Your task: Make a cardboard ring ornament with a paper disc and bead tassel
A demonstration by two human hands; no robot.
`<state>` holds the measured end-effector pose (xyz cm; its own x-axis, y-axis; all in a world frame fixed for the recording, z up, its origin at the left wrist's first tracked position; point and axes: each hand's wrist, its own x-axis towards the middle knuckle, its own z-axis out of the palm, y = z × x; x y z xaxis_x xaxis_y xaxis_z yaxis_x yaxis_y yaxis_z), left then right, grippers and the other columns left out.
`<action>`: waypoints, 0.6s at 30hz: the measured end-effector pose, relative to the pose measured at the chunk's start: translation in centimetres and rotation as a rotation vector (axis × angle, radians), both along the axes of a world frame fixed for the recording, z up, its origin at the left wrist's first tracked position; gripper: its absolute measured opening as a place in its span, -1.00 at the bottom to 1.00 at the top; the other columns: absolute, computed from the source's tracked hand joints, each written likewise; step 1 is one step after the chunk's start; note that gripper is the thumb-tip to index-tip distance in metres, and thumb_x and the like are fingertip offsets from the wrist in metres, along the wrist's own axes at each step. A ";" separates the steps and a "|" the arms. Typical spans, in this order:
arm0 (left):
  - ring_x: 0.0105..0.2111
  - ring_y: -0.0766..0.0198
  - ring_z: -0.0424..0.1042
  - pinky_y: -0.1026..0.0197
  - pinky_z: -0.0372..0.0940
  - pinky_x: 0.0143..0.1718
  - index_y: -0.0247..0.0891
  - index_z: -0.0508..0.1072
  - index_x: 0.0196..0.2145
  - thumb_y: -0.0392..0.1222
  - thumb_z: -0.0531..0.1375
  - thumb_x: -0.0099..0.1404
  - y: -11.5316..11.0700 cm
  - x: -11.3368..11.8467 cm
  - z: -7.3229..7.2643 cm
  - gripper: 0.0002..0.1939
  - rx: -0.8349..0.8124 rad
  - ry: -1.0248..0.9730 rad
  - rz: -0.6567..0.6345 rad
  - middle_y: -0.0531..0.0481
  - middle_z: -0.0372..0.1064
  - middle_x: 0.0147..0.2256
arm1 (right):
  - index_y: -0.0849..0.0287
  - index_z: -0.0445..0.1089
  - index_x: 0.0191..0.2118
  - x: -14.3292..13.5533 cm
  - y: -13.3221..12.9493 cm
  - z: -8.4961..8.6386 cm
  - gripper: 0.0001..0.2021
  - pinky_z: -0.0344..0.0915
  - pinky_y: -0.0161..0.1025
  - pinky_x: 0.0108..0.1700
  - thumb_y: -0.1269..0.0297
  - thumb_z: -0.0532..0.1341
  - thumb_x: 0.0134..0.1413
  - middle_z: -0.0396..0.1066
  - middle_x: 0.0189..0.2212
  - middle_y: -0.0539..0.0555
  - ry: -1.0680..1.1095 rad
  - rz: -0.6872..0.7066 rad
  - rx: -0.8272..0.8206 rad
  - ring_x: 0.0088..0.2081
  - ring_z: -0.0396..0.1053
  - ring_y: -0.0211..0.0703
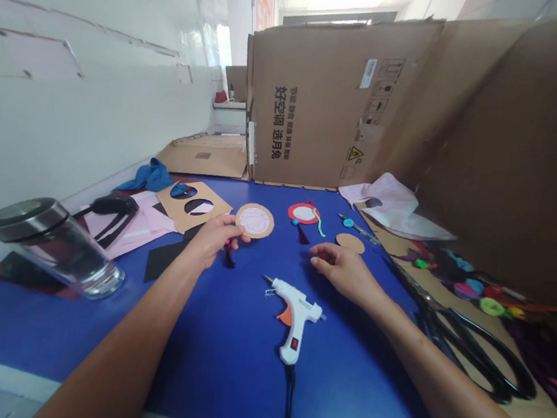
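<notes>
My left hand [219, 238] is closed on a round cardboard disc [255, 221] with a white, line-patterned middle. A dark tassel [229, 257] hangs below these fingers; whether it is attached to the disc I cannot tell. Over the blue table, my right hand [339, 269] holds nothing, its fingers loosely curved and the thumb apart. Just beyond it lie a plain cardboard disc [349, 243] and a red ring-shaped piece [303, 213] with a white centre, green cord and dark red tassel [302, 236]. Between my forearms rests a white glue gun [297, 318] with an orange trigger.
A glass bottle [67, 252] stands at left, near cardboard with cut-out holes [192, 209] and black sheets [165, 260]. Large black-handled scissors [465, 337] and coloured craft bits [480, 289] lie at right. Big cardboard panels [329, 121] wall the back and right.
</notes>
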<state>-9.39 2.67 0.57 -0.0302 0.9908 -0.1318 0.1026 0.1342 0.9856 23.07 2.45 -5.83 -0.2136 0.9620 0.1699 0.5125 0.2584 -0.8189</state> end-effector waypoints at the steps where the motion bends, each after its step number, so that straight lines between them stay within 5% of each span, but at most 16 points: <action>1: -0.61 0.43 0.31 0.34 0.11 -0.56 -0.29 0.59 -0.23 -0.27 0.37 0.23 0.0 -0.2 0.1 -0.86 -0.003 0.009 0.004 -0.08 0.66 -0.35 | 0.07 0.65 -0.08 0.1 -0.1 0.0 -0.76 0.39 -0.17 -0.27 0.16 0.31 0.22 0.63 -0.36 0.05 -0.024 0.002 0.006 -0.34 0.52 -0.06; 10: -0.63 0.44 0.31 0.35 0.19 -0.56 -0.31 0.57 -0.14 -0.41 0.26 0.31 -0.5 3.1 -1.7 -0.83 -0.133 0.099 -0.122 -0.07 0.65 -0.39 | 0.06 0.68 -0.06 0.0 -0.5 0.8 -0.80 0.46 -0.17 -0.14 0.29 0.32 0.27 0.72 -0.20 0.07 -0.157 -0.027 0.022 -0.20 0.63 -0.02; 15: -0.61 0.36 0.33 0.30 0.14 -0.57 -0.33 0.47 0.28 -0.38 0.26 0.36 -0.5 4.0 -2.4 -0.47 -0.063 0.321 -0.100 0.01 0.61 -0.41 | 0.03 0.68 -0.06 -0.3 -0.7 0.9 -0.81 0.46 -0.16 -0.14 0.33 0.33 0.28 0.73 -0.19 0.05 -0.176 -0.013 0.025 -0.18 0.66 0.00; 18: -0.49 0.25 0.47 0.21 0.31 -0.41 -0.30 0.55 0.24 -0.32 0.26 0.40 -0.3 3.8 -2.8 -0.54 0.049 0.580 -0.092 -0.01 0.60 -0.35 | 0.00 0.68 -0.06 -0.4 -0.8 0.8 -0.82 0.46 -0.15 -0.11 0.34 0.35 0.29 0.73 -0.17 0.04 -0.198 -0.025 0.039 -0.16 0.66 0.01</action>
<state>-5.62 2.37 -2.22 0.0022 0.9973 -0.0735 0.6360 0.0553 0.7697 22.66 1.67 -5.01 -0.2224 0.9611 0.1638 0.6693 0.2727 -0.6912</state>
